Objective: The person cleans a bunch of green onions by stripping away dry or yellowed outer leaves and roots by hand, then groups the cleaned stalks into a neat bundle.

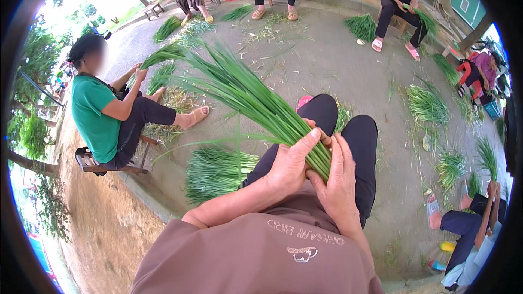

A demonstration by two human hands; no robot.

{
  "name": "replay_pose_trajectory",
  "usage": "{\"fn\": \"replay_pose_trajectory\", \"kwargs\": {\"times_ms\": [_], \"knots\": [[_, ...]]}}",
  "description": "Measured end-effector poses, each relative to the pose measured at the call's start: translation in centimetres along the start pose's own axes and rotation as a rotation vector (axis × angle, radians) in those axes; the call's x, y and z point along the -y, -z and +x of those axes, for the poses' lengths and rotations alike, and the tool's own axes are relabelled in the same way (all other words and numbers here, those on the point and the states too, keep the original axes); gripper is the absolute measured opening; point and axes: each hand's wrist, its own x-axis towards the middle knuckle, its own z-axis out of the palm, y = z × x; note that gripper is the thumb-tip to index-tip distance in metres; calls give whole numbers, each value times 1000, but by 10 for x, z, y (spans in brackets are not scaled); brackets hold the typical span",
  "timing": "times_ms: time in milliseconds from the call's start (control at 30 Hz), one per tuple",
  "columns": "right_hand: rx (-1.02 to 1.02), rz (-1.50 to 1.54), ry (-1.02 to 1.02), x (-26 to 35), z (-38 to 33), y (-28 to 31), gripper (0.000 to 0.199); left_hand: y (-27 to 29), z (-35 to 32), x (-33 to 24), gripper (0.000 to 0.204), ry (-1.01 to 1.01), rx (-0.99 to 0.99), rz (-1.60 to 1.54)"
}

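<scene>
A thick bundle of long green stalks (256, 100) slants from my lap up toward the upper left, its leaves fanning out at the far end. My left hand (291, 163) wraps around the bundle's lower end from the left, thumb over the stalks. My right hand (338, 182) presses against the same end from the right, fingers closed on it. Both hands sit above my knees in black trousers (359, 136).
A heap of green stalks (215, 171) lies on the concrete ground left of my legs. A person in a green shirt (101, 111) sits on a low stool at left. Other seated people at the back and right hold similar bundles; more piles (427, 103) lie scattered right.
</scene>
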Motion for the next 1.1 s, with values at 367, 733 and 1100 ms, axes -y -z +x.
{"fn": "replay_pose_trajectory", "kwargs": {"times_ms": [367, 733, 1100], "knots": [[394, 224, -164, -17, -12, 19, 69, 33, 21, -44, 20, -15, -44, 31], [406, 474, -376, -55, -36, 59, 62, 136, 76, -182, 20, -272, -136, -348], [-251, 1362, -1049, -131, -72, 27, 18, 130, 26, -124, 18, 138, -68, -359]]}}
